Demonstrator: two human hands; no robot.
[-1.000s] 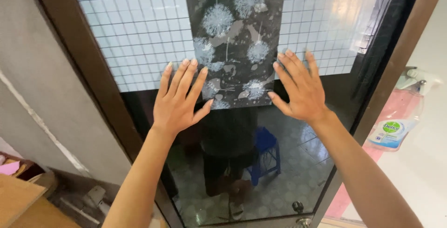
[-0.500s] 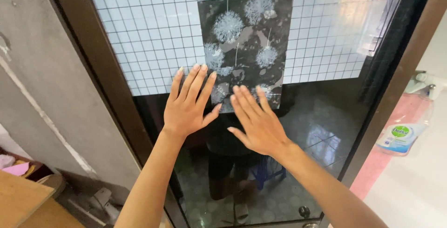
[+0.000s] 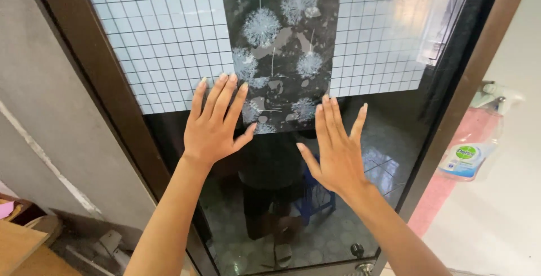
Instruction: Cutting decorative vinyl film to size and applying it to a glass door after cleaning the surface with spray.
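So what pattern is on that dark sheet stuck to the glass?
White dandelion-like puffballs on a black sheet, seen in the head view.

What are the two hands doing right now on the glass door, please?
Left hand: open, flat on the dark glass door, fingertips over the dandelion-patterned film, holding nothing.
Right hand: open, flat on the glass, holding nothing.

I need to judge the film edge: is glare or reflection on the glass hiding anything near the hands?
Head view: sharp, evenly daylit, no motion blur. The dark glass mirrors a tiled floor and a blue stool below the hands, cluttering that area. Mild glare washes the grid film at upper right. The patterned film edge reads clearly between the left hand and right hand.
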